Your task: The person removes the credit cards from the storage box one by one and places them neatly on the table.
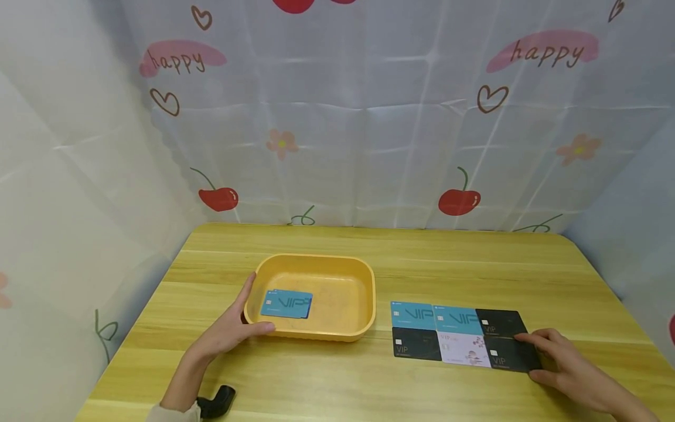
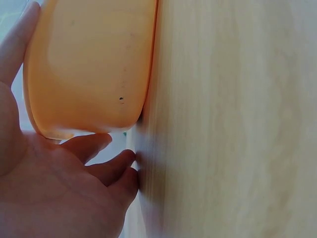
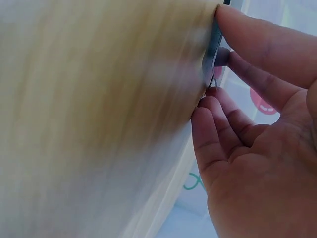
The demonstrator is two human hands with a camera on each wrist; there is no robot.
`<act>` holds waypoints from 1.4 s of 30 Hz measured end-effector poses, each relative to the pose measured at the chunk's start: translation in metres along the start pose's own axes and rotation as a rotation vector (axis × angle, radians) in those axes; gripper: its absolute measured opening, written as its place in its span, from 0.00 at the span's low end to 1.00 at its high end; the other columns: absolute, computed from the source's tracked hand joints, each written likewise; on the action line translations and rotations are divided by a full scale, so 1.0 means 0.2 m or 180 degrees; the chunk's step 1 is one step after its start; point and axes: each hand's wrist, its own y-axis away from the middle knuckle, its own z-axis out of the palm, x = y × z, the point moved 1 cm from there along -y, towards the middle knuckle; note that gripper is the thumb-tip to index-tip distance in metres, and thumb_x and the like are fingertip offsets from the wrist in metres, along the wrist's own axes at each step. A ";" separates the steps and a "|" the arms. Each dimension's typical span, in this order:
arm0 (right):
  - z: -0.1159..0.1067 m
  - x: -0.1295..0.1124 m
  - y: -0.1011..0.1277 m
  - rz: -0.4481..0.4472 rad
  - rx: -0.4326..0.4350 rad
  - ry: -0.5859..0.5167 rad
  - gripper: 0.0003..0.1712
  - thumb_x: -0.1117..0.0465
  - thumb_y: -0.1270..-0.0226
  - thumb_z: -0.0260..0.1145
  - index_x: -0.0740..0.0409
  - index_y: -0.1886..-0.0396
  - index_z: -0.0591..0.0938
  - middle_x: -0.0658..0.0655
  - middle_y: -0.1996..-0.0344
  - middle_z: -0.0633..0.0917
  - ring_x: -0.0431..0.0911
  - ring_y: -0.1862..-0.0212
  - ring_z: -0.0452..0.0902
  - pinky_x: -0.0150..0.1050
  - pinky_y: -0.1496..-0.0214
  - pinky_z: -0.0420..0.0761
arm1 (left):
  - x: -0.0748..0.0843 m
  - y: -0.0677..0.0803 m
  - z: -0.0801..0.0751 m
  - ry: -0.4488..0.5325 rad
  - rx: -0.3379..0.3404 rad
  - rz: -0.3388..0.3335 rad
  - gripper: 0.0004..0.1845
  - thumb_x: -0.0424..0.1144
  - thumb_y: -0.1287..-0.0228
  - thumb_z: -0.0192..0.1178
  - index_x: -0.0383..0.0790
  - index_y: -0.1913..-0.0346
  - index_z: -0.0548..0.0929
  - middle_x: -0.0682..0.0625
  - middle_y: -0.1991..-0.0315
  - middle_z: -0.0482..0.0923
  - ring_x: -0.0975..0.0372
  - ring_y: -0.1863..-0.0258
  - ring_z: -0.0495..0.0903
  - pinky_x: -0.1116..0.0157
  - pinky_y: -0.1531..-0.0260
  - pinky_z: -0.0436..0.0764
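My left hand (image 1: 227,331) spans the near left corner of a yellow plastic basin (image 1: 367,299). Its thumb lies along the near rim and its index finger along the left side; the fingers are fairly straight. Inside the basin, at its left, lies a small stack of teal VIP cards (image 1: 285,303). To the right, my right hand (image 1: 572,372) holds the near right black VIP card (image 1: 508,353) by its edges, between thumb and fingers. In the right wrist view, thumb and fingertips meet at the card's thin edge (image 3: 212,54).
Beside the held card lie a white floral card (image 1: 464,350) and a black card (image 1: 416,344). Behind them are two teal cards (image 1: 413,316) and another black card (image 1: 501,322). A black curved object (image 1: 217,402) sits at the left wrist. A printed curtain (image 1: 343,146) hangs behind the wooden table (image 1: 316,381).
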 end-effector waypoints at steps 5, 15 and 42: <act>0.00 0.01 0.00 0.0023 0.0011 -0.0048 0.35 0.65 0.46 0.76 0.67 0.38 0.76 0.64 0.49 0.71 0.57 0.51 0.67 0.29 0.59 0.73 | 0.00 0.00 0.00 0.0003 0.0003 -0.0006 0.61 0.41 0.39 0.70 0.54 0.21 0.29 0.42 0.22 0.27 0.44 0.27 0.52 0.43 0.34 0.55; 0.00 0.01 -0.01 0.0085 -0.0032 -0.0156 0.34 0.65 0.45 0.75 0.66 0.38 0.75 0.65 0.48 0.71 0.56 0.51 0.71 0.35 0.57 0.77 | 0.00 0.00 0.00 -0.0012 0.0014 -0.0031 0.61 0.42 0.39 0.70 0.54 0.21 0.29 0.42 0.22 0.27 0.44 0.27 0.51 0.42 0.34 0.54; -0.01 0.00 0.00 0.0324 -0.0061 -0.0228 0.32 0.53 0.32 0.68 0.69 0.36 0.73 0.65 0.50 0.72 0.55 0.53 0.71 0.45 0.57 0.77 | 0.01 0.00 0.00 -0.0045 0.0032 -0.0064 0.62 0.43 0.39 0.70 0.54 0.21 0.29 0.43 0.21 0.27 0.44 0.25 0.45 0.41 0.33 0.51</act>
